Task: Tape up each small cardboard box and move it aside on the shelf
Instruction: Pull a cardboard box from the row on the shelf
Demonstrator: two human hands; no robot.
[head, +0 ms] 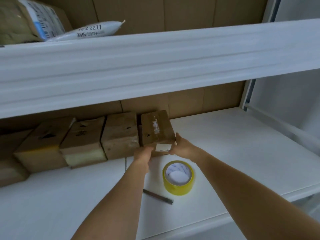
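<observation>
The white shelf [233,153] carries everything here, with a row of brown taped boxes [83,141] lined up along its back at the left. At the right end of that row, just beside the last of them, sits the small cardboard box [156,129] in hand, a strip of clear tape glinting down its top and a white label on its near face. It looks light and stiff enough to slide or lift by its walls, though corrugated card dents at the corners and the glossy tape offers poor grip, so the plain side faces low down seem the best hold.

The roll of yellow tape [178,177] stands on its side near the front edge, well apart from the box, with a thin dark cutter [157,196] lying just beside it.

The right hand [181,147] holds the box's right near corner, thumb along the side wall. The left hand [142,153] curls round the left near bottom corner; its fingertips are hidden
</observation>
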